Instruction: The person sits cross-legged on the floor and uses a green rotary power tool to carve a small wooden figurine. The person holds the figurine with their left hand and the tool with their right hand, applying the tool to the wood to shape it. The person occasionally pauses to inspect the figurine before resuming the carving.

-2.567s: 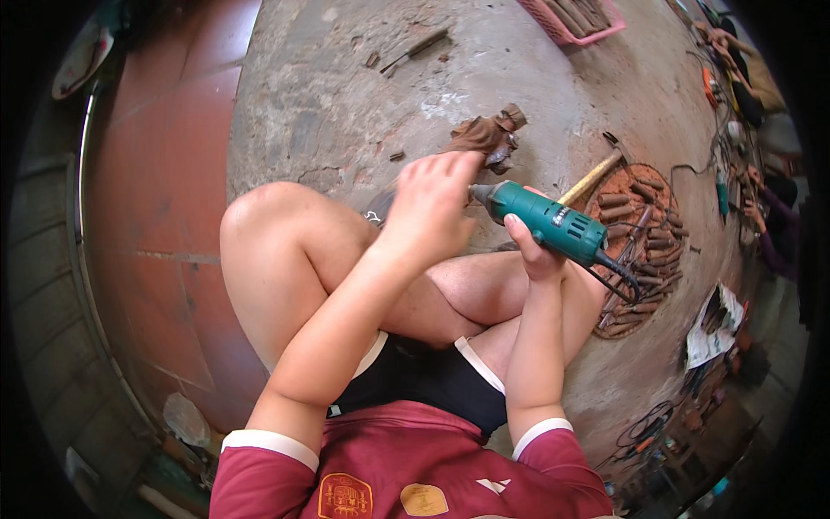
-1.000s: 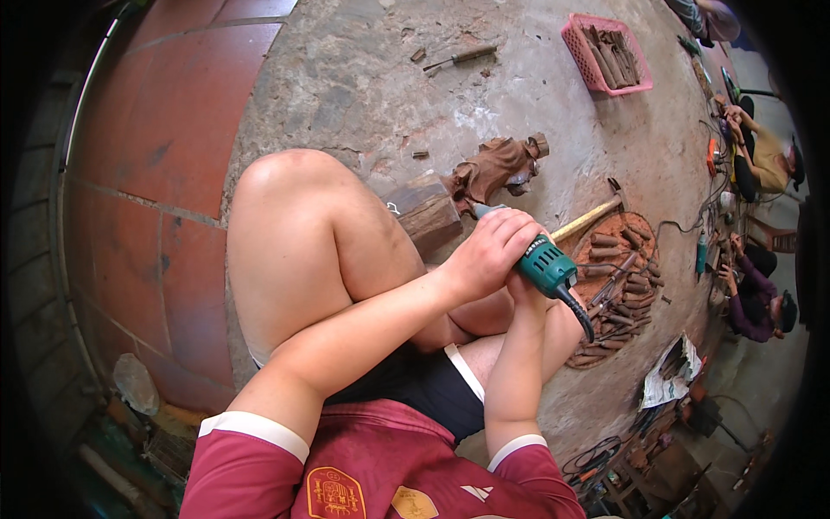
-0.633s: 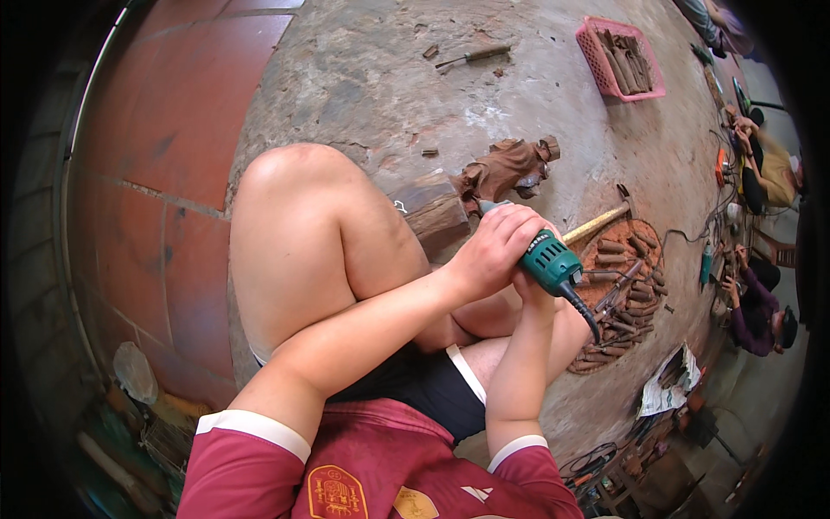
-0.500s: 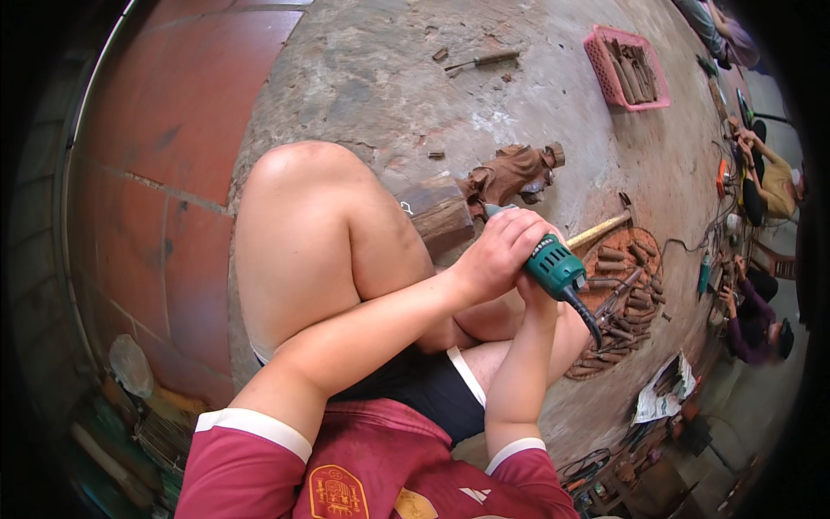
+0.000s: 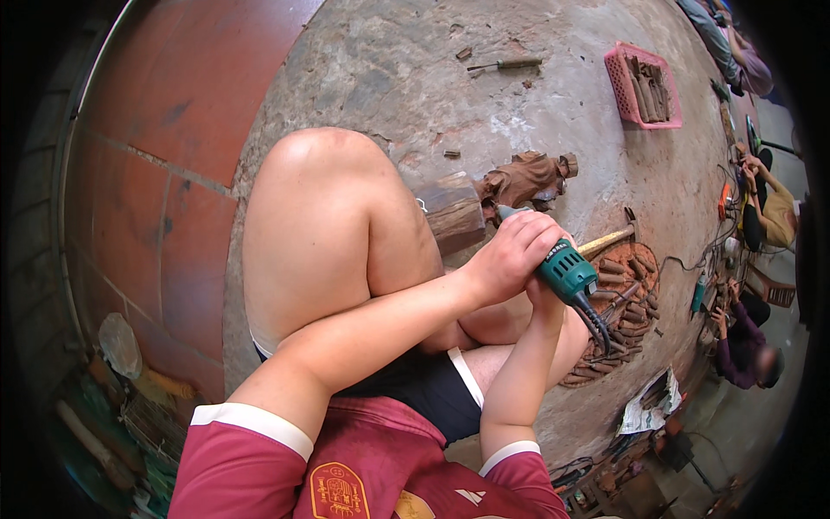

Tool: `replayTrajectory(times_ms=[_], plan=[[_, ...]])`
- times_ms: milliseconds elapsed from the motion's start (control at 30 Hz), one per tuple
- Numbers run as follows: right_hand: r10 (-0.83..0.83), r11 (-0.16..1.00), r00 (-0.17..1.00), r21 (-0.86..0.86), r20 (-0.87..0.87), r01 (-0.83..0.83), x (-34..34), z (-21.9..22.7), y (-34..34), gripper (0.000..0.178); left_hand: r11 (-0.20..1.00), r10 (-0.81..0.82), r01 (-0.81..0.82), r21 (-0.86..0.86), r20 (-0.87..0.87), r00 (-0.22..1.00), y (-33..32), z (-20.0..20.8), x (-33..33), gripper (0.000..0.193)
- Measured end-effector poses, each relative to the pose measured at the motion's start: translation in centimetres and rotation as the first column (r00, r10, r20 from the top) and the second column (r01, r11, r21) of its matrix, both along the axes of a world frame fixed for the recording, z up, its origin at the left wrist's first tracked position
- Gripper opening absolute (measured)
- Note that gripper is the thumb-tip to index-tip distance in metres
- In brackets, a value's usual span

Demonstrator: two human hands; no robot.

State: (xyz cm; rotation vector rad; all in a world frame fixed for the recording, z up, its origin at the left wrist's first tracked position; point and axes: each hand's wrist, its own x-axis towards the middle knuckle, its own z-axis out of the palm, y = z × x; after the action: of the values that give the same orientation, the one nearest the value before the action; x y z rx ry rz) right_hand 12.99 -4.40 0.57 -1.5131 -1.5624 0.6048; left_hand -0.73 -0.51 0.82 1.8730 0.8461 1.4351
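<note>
A green die grinder (image 5: 568,272) with a black cord slants between my hands, its grey nose against or very near a brown carved wooden figure (image 5: 527,177). My left hand (image 5: 512,253) is wrapped over the front of the grinder. From beneath, my right hand (image 5: 545,296) closes around it, its fingers largely hidden behind the tool and the left hand. The figure lies on its side on the floor, joined to a squared wooden block (image 5: 454,210) beside my bent knee. The cutting bit is too small to make out.
Right of my knee, a round reddish tray (image 5: 641,257) carries several wood-handled tools; a yellow-handled hammer (image 5: 605,240) lies beside it. Farther off are a pink basket (image 5: 618,78) of wooden pieces and a chisel (image 5: 517,63). People (image 5: 750,337) sit working at the far right, among cords.
The view has shifted, so the figure, basket and tray sit differently in the picture. Both hands and the grinder appear slightly farther right and lower, the nose still at the carving.
</note>
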Motion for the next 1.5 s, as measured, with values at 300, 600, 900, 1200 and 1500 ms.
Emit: replayTrajectory(times_ms=[300,600,900,1200,1500], plan=[[0.047,0.998,0.996,0.039,0.072,-0.050,0.3,0.4,0.1,0.039,1.000,-0.005,0.005,0.001,-0.008,1.000,-0.1,-0.1,0.0,0.055],[0.015,1.000,0.998,0.019,0.057,-0.017,-0.1,0.8,0.0,0.035,1.000,0.001,0.000,-0.008,0.010,1.000,-0.4,0.2,0.0,0.045],[0.077,0.995,0.983,0.049,0.168,-0.087,-0.4,1.9,0.4,0.034,1.000,0.000,0.001,-0.008,0.030,1.000,-0.6,-0.2,0.0,0.052],[0.068,0.994,0.975,0.066,0.209,-0.084,-0.5,2.1,0.4,0.031,1.000,0.001,0.000,-0.005,0.030,1.000,-0.7,-0.3,0.0,0.052],[0.049,0.997,0.971,0.053,0.236,-0.063,-0.9,2.5,0.3,0.032,1.000,0.019,-0.018,-0.014,0.050,0.999,-0.9,-0.1,0.1,0.044]])
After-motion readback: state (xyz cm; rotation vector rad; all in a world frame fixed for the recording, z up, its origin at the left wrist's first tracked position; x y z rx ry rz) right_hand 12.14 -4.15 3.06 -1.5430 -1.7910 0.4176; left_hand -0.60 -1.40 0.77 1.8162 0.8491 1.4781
